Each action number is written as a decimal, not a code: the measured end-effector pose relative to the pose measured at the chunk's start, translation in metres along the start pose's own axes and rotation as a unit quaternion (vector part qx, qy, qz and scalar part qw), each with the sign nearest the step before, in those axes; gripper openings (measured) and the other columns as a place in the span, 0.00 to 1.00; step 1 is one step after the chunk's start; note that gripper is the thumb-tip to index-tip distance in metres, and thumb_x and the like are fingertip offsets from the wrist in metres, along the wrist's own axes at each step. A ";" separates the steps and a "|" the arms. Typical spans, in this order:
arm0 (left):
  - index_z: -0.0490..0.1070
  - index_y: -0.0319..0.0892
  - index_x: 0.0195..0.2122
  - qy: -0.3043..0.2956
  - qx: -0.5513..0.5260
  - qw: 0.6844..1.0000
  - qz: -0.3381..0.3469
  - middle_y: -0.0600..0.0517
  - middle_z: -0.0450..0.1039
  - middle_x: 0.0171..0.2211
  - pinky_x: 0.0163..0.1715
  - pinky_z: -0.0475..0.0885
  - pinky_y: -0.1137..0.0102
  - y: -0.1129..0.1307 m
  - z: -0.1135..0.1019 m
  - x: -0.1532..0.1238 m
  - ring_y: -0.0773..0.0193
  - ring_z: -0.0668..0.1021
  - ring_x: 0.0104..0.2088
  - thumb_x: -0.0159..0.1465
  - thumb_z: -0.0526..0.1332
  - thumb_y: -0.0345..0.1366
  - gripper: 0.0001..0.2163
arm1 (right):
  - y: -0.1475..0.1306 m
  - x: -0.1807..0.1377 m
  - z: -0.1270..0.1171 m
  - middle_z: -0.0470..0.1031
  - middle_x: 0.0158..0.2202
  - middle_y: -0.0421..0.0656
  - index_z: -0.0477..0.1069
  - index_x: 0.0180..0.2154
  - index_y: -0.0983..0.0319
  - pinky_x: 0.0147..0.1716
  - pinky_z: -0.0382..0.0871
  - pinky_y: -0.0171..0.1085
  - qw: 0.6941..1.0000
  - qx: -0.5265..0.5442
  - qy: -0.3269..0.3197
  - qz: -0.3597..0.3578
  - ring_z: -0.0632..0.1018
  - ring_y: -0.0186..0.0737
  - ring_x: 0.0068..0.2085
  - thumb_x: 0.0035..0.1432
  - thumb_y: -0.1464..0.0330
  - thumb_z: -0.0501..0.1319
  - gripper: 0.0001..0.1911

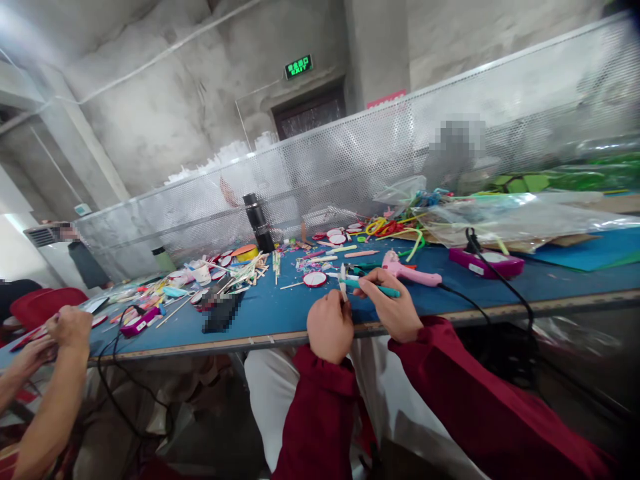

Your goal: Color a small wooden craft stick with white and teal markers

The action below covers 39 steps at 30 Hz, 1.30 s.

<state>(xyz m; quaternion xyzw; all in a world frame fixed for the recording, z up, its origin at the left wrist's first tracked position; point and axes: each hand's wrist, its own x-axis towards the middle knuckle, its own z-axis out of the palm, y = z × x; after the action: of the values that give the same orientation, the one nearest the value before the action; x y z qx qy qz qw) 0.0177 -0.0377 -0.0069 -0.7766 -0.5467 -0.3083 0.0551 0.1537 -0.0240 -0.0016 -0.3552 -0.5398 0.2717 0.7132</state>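
Observation:
Over the table's front edge, my left hand (330, 327) is closed with its fingertips pinching a small whitish piece (343, 281), whose kind I cannot make out. My right hand (395, 308) grips a teal pen (387, 289), its end pointing left at the whitish piece; whether they touch is unclear. Just behind my hands lies a round white disc with a red rim (315, 279). A pink glue gun (413, 272) rests on its side beyond my right hand, its black cord running right.
On the blue table (280, 313) stand a black thermos (258, 223) and a purple box (485, 264) with a cable. Craft pieces and sticks (250, 273) pile up left. Plastic bags (500, 217) lie right, before a mesh divider (345, 160). Another person's hands (67, 328) work far left.

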 end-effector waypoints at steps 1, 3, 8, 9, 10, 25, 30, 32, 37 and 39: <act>0.68 0.43 0.40 -0.001 -0.003 1.000 0.000 0.49 0.77 0.37 0.38 0.66 0.66 0.000 0.000 0.000 0.58 0.78 0.41 0.71 0.54 0.35 0.05 | 0.000 0.000 0.000 0.74 0.25 0.39 0.68 0.26 0.58 0.33 0.71 0.38 1.000 0.000 0.004 -0.001 0.75 0.39 0.30 0.56 0.58 0.65 0.13; 0.68 0.43 0.40 -0.003 -0.009 1.000 -0.002 0.49 0.77 0.37 0.38 0.66 0.67 0.001 -0.001 0.000 0.59 0.78 0.41 0.70 0.54 0.35 0.05 | 0.000 0.000 0.000 0.74 0.26 0.39 0.68 0.27 0.58 0.33 0.71 0.39 1.000 0.001 0.007 -0.002 0.76 0.40 0.31 0.56 0.57 0.65 0.14; 0.68 0.44 0.41 -0.009 -0.005 1.000 -0.001 0.49 0.77 0.37 0.40 0.67 0.67 0.000 0.000 0.000 0.58 0.78 0.42 0.71 0.53 0.35 0.06 | 0.000 0.000 0.000 0.74 0.25 0.39 0.67 0.26 0.57 0.32 0.71 0.39 1.000 0.003 -0.008 -0.002 0.76 0.40 0.30 0.56 0.56 0.65 0.14; 0.68 0.43 0.41 -0.009 -0.003 1.000 0.001 0.49 0.77 0.37 0.40 0.67 0.67 0.000 0.000 0.000 0.58 0.78 0.42 0.71 0.53 0.35 0.06 | 0.000 0.000 0.000 0.74 0.25 0.39 0.67 0.26 0.57 0.33 0.71 0.39 1.000 0.002 -0.006 -0.003 0.76 0.40 0.30 0.56 0.57 0.65 0.14; 0.68 0.43 0.41 -0.009 -0.001 1.000 0.002 0.49 0.77 0.37 0.40 0.67 0.66 0.000 0.001 0.000 0.58 0.78 0.42 0.71 0.53 0.35 0.06 | 0.000 0.000 -0.001 0.74 0.26 0.39 0.67 0.26 0.57 0.33 0.71 0.39 1.000 0.001 -0.003 -0.004 0.76 0.40 0.30 0.56 0.57 0.65 0.14; 0.68 0.44 0.40 -0.006 -0.008 1.000 0.000 0.49 0.77 0.37 0.40 0.66 0.67 0.000 0.000 0.000 0.59 0.78 0.42 0.71 0.54 0.35 0.05 | -0.004 -0.001 0.000 0.74 0.26 0.39 0.67 0.26 0.58 0.33 0.71 0.38 1.000 0.008 -0.005 -0.003 0.75 0.39 0.30 0.56 0.58 0.65 0.13; 0.68 0.44 0.41 -0.011 -0.009 1.000 -0.004 0.49 0.77 0.38 0.40 0.67 0.67 0.000 0.000 0.000 0.58 0.78 0.42 0.71 0.54 0.36 0.06 | -0.003 -0.001 -0.001 0.74 0.26 0.39 0.67 0.26 0.57 0.33 0.71 0.38 1.000 -0.003 -0.003 -0.006 0.75 0.39 0.30 0.56 0.57 0.64 0.14; 0.68 0.44 0.41 -0.010 -0.009 1.000 -0.002 0.49 0.77 0.38 0.40 0.67 0.67 0.000 0.000 0.000 0.58 0.78 0.42 0.71 0.54 0.36 0.06 | -0.003 -0.001 -0.001 0.74 0.26 0.39 0.67 0.25 0.57 0.32 0.70 0.38 1.000 -0.003 -0.006 -0.006 0.74 0.39 0.30 0.56 0.57 0.64 0.14; 0.68 0.44 0.40 -0.001 -0.010 1.000 0.008 0.50 0.77 0.37 0.39 0.66 0.67 -0.001 0.000 0.000 0.58 0.78 0.41 0.71 0.54 0.35 0.05 | -0.003 -0.002 0.000 0.74 0.26 0.39 0.67 0.26 0.58 0.33 0.71 0.38 1.000 0.009 0.010 0.003 0.75 0.39 0.30 0.56 0.59 0.64 0.13; 0.68 0.44 0.40 -0.002 -0.010 1.000 0.010 0.50 0.77 0.37 0.39 0.66 0.67 -0.001 0.000 0.000 0.58 0.78 0.41 0.71 0.54 0.35 0.05 | -0.002 -0.002 0.000 0.74 0.26 0.39 0.67 0.27 0.58 0.34 0.71 0.38 1.000 0.010 0.016 0.006 0.75 0.39 0.31 0.56 0.59 0.64 0.12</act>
<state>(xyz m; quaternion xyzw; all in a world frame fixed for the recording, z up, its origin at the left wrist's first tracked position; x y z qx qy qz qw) 0.0169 -0.0372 -0.0072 -0.7828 -0.5361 -0.3120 0.0492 0.1534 -0.0268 -0.0007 -0.3557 -0.5238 0.2756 0.7232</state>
